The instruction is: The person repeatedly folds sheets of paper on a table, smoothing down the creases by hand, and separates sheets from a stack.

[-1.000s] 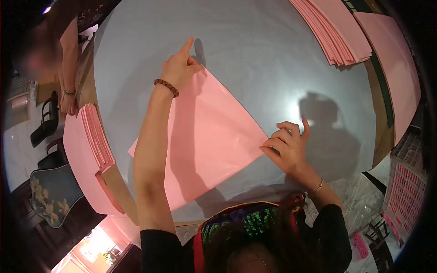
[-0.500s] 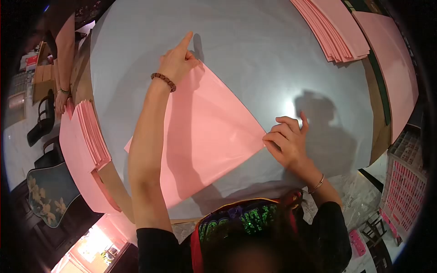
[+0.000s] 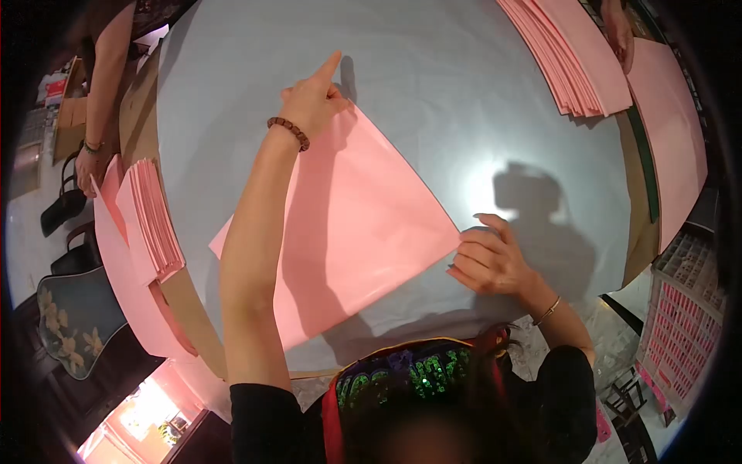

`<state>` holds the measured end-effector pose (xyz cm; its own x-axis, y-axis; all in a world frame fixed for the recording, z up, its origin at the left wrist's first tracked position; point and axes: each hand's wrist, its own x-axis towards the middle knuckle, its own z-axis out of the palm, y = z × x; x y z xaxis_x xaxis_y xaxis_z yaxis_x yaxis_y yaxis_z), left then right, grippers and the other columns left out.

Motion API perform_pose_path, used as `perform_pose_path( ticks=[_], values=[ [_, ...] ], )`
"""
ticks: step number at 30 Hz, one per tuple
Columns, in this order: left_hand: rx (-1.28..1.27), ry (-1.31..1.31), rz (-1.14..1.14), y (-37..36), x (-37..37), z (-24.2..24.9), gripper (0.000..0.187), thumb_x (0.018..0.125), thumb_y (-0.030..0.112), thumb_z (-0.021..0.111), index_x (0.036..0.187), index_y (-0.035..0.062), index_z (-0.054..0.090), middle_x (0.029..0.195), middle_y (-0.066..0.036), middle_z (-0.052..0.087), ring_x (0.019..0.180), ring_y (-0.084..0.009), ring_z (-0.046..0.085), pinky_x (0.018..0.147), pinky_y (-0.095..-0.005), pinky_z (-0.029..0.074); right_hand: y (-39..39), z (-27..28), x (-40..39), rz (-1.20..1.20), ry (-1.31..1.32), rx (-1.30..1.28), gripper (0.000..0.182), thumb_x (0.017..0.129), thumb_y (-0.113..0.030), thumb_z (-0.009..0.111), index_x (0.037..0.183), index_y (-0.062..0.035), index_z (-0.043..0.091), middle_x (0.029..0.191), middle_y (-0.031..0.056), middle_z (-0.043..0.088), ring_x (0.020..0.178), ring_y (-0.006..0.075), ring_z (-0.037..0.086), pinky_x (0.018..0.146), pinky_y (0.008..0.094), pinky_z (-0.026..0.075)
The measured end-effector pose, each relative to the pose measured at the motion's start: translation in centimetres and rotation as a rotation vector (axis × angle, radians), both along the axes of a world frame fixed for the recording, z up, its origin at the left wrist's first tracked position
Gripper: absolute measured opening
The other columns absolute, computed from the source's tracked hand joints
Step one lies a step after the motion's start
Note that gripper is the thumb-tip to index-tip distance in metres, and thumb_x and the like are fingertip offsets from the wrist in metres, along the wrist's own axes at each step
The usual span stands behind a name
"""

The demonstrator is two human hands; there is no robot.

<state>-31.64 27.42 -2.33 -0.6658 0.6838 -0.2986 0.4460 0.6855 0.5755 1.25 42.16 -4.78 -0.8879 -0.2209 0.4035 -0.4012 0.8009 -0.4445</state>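
A folded pink sheet [image 3: 363, 216] lies on the grey-blue table cover, with one corner at the top and another at the right. My left hand [image 3: 313, 104] grips the top corner, its index finger stretched out beyond it; a brown bead bracelet circles that wrist. My left forearm crosses over the sheet's left part and hides some of it. At the right corner my right hand [image 3: 495, 259] has curled fingers closed against the sheet's tip, the thumb pointing left just below. The exact contact there is partly hidden.
Folded pink sheets are stacked at the left edge [image 3: 154, 220] and upper right [image 3: 572, 62]. Another person's hand [image 3: 87, 168] holds a pink sheet at left; a further hand [image 3: 618, 39] touches the right stack. A plastic crate [image 3: 684, 309] stands lower right.
My right hand has shifted slightly right and down, its thumb now lower, apart from the sheet's tip. A hand has appeared at the upper right. The left person's hand has moved left, spreading a sheet.
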Motion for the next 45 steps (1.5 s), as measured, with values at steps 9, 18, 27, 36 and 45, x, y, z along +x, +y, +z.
perform_pose_path(
  ticks=[9, 18, 27, 36, 45],
  values=[
    [-0.024, 0.020, 0.005, 0.2, 0.3, 0.5, 0.076, 0.079, 0.010, 0.063, 0.145, 0.0084, 0.024, 0.078, -0.003, 0.064, 0.084, -0.0202, 0.059, 0.098, -0.0408, 0.025, -2.3, 2.4, -7.7, 0.165, -0.279, 0.206, 0.076, 0.080, -0.057, 0.053, 0.136, -0.0073, 0.040, 0.145, 0.0121, 0.033, 0.135, 0.0281, 0.029, 0.111, 0.0520, 0.016],
    [0.071, -0.009, 0.038, -0.3, 0.6, 0.0, 0.074, 0.077, 0.006, 0.058, 0.144, 0.0086, 0.026, 0.078, -0.002, 0.062, 0.082, -0.0222, 0.057, 0.090, -0.0407, 0.029, -2.9, 0.6, -8.5, 0.230, -0.277, 0.243, 0.070, 0.082, -0.058, 0.051, 0.137, -0.0147, 0.041, 0.146, 0.0121, 0.031, 0.135, 0.0303, 0.028, 0.110, 0.0534, 0.017],
    [0.216, 0.559, 0.010, -1.5, 15.3, -1.5, 0.064, 0.088, 0.039, 0.052, 0.136, -0.0003, 0.037, 0.143, -0.020, 0.030, 0.133, -0.0366, 0.026, 0.104, -0.0601, 0.019, -3.4, 0.4, -8.6, 0.305, -0.336, 0.296, 0.072, 0.075, -0.061, 0.058, 0.130, -0.0156, 0.050, 0.139, 0.0154, 0.038, 0.134, 0.0353, 0.026, 0.108, 0.0621, 0.013],
    [0.157, 0.584, 0.317, -5.3, 14.8, -4.0, 0.068, 0.087, 0.050, 0.049, 0.135, 0.0036, 0.039, 0.144, -0.018, 0.031, 0.134, -0.0358, 0.024, 0.109, -0.0535, 0.016, -4.9, 1.7, -9.1, 0.251, -0.297, 0.231, 0.077, 0.064, -0.052, 0.075, 0.125, -0.0110, 0.053, 0.140, 0.0261, 0.034, 0.130, 0.0457, 0.028, 0.106, 0.0596, 0.020],
    [0.200, 0.594, 0.175, -7.1, 16.4, -3.5, 0.067, 0.086, 0.047, 0.052, 0.136, 0.0052, 0.039, 0.143, -0.018, 0.032, 0.134, -0.0355, 0.025, 0.109, -0.0523, 0.017, -4.7, 1.4, -9.0, 0.281, -0.274, 0.376, 0.081, 0.067, -0.057, 0.069, 0.133, -0.0154, 0.047, 0.145, 0.0224, 0.028, 0.133, 0.0426, 0.024, 0.108, 0.0564, 0.018]
  ],
)
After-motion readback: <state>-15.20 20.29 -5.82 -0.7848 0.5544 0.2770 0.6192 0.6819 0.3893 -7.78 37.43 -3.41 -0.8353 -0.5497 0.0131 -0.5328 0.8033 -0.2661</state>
